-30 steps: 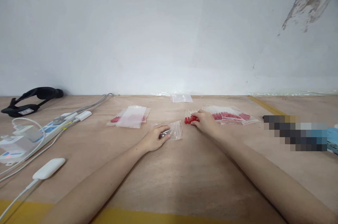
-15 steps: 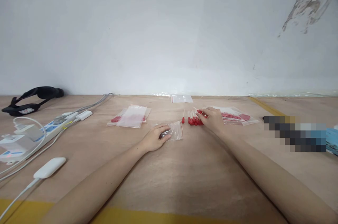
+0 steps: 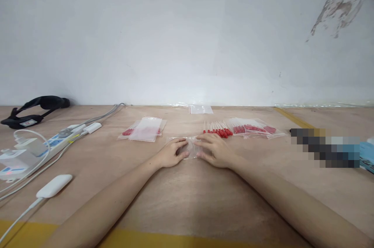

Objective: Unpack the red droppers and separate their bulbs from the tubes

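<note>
A wooden desk [image 3: 175, 209] meets a pale wall [image 3: 146, 37] beyond the fingers [image 3: 205, 138]. The left hand [image 3: 170, 154] and right hand [image 3: 218, 152] face inward, thumbs and fingers apart, touching a clear plastic bag [image 3: 191, 150] between them; red-tipped sticks [image 3: 224, 133] lie just past the right fingers.

The mid-frame sticks [image 3: 224, 132] are red and white, the bag [image 3: 191, 149] below clear, the table [image 3: 187, 201] brown, striped in yellow.

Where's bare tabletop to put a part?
Bare: tabletop between left forearm and right forearm, in front of clear bag; also between left bags and red-tipped sticks. Crowded: left side, with power strip and cables; right bags beside sticks.
</note>
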The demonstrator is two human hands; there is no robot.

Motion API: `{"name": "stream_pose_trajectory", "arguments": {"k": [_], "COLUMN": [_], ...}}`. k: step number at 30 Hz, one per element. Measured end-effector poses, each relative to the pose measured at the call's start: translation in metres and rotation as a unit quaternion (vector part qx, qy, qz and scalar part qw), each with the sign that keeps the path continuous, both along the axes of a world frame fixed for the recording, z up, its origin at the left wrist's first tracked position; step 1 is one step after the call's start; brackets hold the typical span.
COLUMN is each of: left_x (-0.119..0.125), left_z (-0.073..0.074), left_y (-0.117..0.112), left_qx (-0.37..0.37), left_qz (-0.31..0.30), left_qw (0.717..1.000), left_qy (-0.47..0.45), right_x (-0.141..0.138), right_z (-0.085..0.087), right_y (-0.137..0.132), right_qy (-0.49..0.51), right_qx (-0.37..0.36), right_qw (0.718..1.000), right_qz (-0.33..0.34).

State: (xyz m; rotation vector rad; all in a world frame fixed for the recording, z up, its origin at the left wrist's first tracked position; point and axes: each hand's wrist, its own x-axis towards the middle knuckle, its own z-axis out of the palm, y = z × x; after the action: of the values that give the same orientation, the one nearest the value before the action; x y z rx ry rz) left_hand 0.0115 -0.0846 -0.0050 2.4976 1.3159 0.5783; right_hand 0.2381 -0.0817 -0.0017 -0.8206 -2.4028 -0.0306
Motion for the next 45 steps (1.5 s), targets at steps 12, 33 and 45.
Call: {"name": "stream_pose_trajectory", "arguments": {"k": [12,33,45], "left_x": [-0.049,0.032,-0.062], "left_z": [0.043,0.015,0.037], "left_y": [0.022,-0.02,0.039], "left_qx": [0.098,0.072,0.121], "left_qz": [0.214,0.12,0.211], "left_qw": [0.954,0.979,0.948], "left_qy": [0.183,0.147,0.207], "right_x": [-0.005,-0.03,-0.048], "right_z": [-0.011,-0.012,-0.002], "right_y": [-0.006,-0.012,-0.046], "right_qy": [0.013,-0.086,-0.062], "right_qx": [-0.098,-0.045,-0.046], "right_qw": [0.995,0.991,0.994], "right_qz": [0.03,-0.091,-0.077]}}
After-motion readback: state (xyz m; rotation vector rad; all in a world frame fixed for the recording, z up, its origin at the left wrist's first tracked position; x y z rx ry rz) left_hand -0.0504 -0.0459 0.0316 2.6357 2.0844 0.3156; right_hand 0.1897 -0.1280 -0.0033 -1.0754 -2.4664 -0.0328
